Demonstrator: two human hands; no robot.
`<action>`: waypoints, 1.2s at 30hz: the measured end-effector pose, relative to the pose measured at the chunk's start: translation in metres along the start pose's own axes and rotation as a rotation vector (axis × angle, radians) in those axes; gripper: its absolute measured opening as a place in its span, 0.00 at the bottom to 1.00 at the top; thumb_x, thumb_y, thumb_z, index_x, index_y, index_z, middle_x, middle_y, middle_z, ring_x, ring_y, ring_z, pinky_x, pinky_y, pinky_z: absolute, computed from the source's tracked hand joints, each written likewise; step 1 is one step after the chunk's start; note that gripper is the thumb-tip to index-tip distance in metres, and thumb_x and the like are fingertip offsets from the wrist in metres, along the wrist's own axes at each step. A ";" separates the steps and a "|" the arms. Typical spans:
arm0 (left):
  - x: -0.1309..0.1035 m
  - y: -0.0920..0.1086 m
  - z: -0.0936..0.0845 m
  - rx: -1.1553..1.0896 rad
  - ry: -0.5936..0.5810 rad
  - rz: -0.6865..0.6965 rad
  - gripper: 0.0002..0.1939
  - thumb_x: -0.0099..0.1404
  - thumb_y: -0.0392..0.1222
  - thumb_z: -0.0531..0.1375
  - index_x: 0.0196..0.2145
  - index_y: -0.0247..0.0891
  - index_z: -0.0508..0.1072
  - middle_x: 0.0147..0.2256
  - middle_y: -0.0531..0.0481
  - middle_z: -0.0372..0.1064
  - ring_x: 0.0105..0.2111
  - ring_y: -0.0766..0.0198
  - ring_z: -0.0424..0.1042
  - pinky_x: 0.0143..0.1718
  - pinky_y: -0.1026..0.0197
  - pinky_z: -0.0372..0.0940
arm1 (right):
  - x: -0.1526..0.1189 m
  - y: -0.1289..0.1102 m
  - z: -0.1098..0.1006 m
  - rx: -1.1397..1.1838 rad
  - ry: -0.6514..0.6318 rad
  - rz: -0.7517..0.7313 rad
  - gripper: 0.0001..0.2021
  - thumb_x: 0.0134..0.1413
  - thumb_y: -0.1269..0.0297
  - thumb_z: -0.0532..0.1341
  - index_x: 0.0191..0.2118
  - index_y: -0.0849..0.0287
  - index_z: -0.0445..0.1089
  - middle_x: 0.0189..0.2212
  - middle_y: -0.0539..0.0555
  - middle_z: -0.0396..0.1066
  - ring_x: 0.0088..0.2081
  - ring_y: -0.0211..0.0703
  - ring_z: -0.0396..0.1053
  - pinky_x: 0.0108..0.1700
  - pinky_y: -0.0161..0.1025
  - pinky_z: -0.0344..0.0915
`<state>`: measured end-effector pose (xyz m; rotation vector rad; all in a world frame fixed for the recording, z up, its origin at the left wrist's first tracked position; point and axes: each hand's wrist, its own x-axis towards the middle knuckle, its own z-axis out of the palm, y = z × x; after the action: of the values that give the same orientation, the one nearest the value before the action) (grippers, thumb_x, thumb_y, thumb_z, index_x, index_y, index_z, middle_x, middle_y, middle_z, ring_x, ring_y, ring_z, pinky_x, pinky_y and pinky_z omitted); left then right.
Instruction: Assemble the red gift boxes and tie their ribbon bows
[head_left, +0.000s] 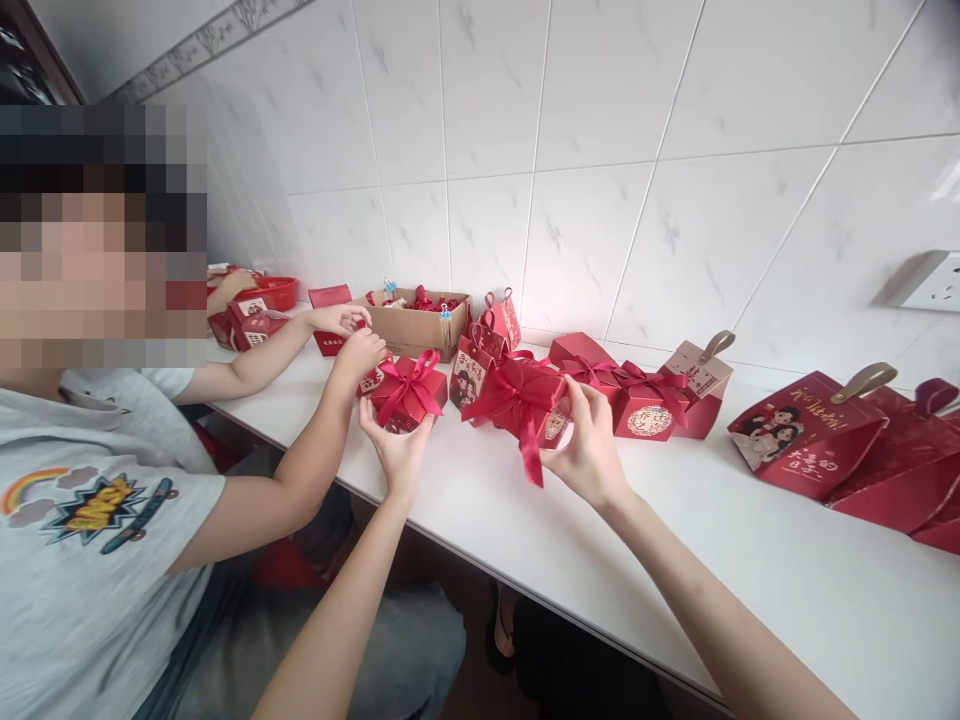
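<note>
My left hand grips a red gift box tied with a ribbon bow, its thumb and fingers on the box's near side. In my right hand is another red gift box, held a little above the table by its right side. A wide red bow covers its top and one ribbon tail hangs down in front. Behind it, a small red bag with a printed couple stands on the table. Further red boxes with bows sit just beyond my right hand.
A co-worker's hands work close to my left hand. A cardboard box with red ribbon bows stands against the tiled wall, a red basin farther left. Red handled gift bags stand at the right on the white table.
</note>
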<state>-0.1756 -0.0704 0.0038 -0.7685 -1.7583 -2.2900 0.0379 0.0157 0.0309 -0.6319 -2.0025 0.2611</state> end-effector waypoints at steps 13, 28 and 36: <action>0.017 -0.019 -0.013 0.067 -0.030 0.178 0.44 0.51 0.34 0.62 0.60 0.41 0.42 0.60 0.35 0.43 0.61 0.48 0.49 0.61 0.45 0.49 | 0.005 -0.043 0.065 0.495 -0.168 0.006 0.45 0.37 0.62 0.68 0.61 0.52 0.44 0.54 0.63 0.49 0.57 0.59 0.54 0.53 0.56 0.65; 0.027 -0.033 -0.006 -0.007 -0.340 0.219 0.45 0.48 0.54 0.64 0.58 0.36 0.51 0.61 0.35 0.46 0.62 0.46 0.45 0.61 0.49 0.49 | -0.003 0.007 0.043 0.378 -0.304 0.101 0.45 0.36 0.62 0.68 0.60 0.54 0.44 0.54 0.63 0.50 0.55 0.56 0.56 0.51 0.56 0.66; 0.028 -0.036 -0.005 -0.030 -0.465 0.117 0.43 0.46 0.36 0.61 0.59 0.38 0.50 0.62 0.39 0.46 0.63 0.46 0.45 0.62 0.49 0.45 | -0.005 0.015 0.040 0.342 -0.320 0.201 0.44 0.37 0.64 0.66 0.60 0.53 0.44 0.53 0.62 0.53 0.55 0.55 0.57 0.48 0.52 0.66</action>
<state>-0.2165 -0.0587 -0.0146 -1.4648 -1.7866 -2.1880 0.0101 0.0291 0.0003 -0.5976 -2.1261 0.8525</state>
